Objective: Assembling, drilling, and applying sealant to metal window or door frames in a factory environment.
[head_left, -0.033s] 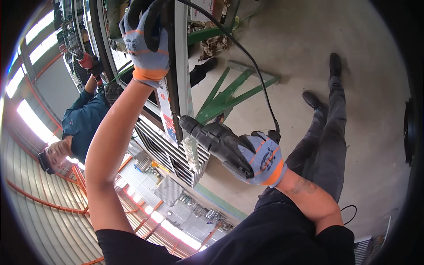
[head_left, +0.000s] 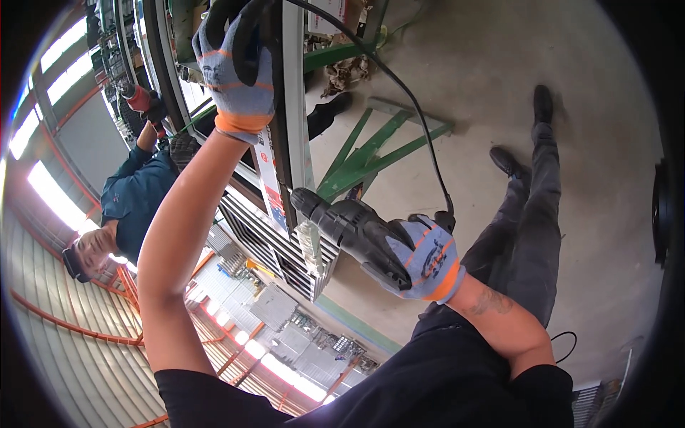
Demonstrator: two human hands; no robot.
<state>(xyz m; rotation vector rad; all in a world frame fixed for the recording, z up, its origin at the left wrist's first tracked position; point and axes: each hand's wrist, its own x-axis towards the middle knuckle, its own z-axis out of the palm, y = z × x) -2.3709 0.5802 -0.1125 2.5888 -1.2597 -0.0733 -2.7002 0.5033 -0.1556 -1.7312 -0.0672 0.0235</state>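
My left hand (head_left: 237,75), in a grey glove with black fingers and an orange cuff, is up at the top edge of the picture. Its fingers curl at the dark bar of a long metal frame (head_left: 294,107); the fingertips are partly cut off. In my right hand (head_left: 428,260), gloved the same way, is a black corded power drill (head_left: 357,227). The drill's nose points up and left, close to the frame's near end. From its handle a black cord (head_left: 410,103) loops up to the top edge. A strip of printed film (head_left: 272,187) lies along the frame.
A green steel stand (head_left: 371,153) is under the frame. Stacked slatted profiles (head_left: 285,257) lie below it. At the left a co-worker (head_left: 135,192) in a dark teal shirt holds a red power tool (head_left: 139,98). Brown crumpled scraps (head_left: 347,77) lie on the grey floor (head_left: 457,64).
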